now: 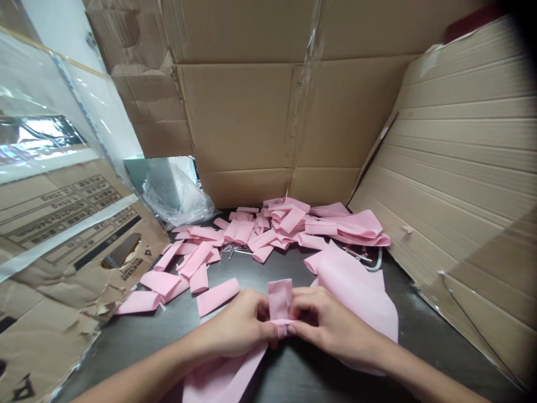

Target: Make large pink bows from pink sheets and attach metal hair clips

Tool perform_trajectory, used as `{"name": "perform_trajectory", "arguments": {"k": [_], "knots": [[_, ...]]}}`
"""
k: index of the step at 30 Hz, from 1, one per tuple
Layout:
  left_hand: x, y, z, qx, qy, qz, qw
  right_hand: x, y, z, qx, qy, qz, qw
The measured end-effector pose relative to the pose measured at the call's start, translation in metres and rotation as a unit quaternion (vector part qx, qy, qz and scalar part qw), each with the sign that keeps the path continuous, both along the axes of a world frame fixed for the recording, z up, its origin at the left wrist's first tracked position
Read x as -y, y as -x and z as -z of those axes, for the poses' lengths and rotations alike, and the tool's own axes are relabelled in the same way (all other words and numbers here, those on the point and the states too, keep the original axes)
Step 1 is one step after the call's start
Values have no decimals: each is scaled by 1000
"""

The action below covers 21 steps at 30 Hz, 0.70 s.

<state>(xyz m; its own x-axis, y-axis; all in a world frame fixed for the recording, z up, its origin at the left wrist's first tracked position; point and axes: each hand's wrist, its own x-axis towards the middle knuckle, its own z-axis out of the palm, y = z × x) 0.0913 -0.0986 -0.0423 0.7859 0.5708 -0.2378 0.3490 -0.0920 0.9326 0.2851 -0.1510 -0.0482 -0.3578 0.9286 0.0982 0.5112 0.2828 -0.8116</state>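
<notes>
Near the lower middle of the head view, a small pink piece (279, 299) stands upright between my two hands. My left hand (241, 324) is closed, with thumb and fingers pinching its lower left part. From the other side my right hand (329, 322) pinches the same piece near its folded lower edge, the thumb tips close together. A pink sheet (229, 375) lies under my left hand and forearm. Another large pink sheet (352, 280) lies beneath and behind my right hand. One folded pink piece (218, 296) rests just beyond my left hand.
Many folded pink pieces (289, 218) are heaped at the back of the dark table (255, 274), beside stacked pink sheets (361, 224). Thin metallic pieces lie among them. Cardboard walls (243, 117) surround the table. A clear plastic bag (180, 196) sits at the back left.
</notes>
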Motion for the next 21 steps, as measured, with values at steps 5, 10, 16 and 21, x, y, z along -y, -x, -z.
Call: {"name": "perform_trajectory", "arguments": {"k": [5,10,16,21], "knots": [[-3,0,2,13,22,1,1000,-2,-1,1,-39,10,-27,999],[-3,0,1,10,48,7,999,-6,-5,6,-69,28,-16,997],[-3,-1,5,19,72,8,997,-10,-9,11,-81,63,-6,995],[-2,-3,5,21,75,0,997,-11,-7,8,-62,70,7,996]]}}
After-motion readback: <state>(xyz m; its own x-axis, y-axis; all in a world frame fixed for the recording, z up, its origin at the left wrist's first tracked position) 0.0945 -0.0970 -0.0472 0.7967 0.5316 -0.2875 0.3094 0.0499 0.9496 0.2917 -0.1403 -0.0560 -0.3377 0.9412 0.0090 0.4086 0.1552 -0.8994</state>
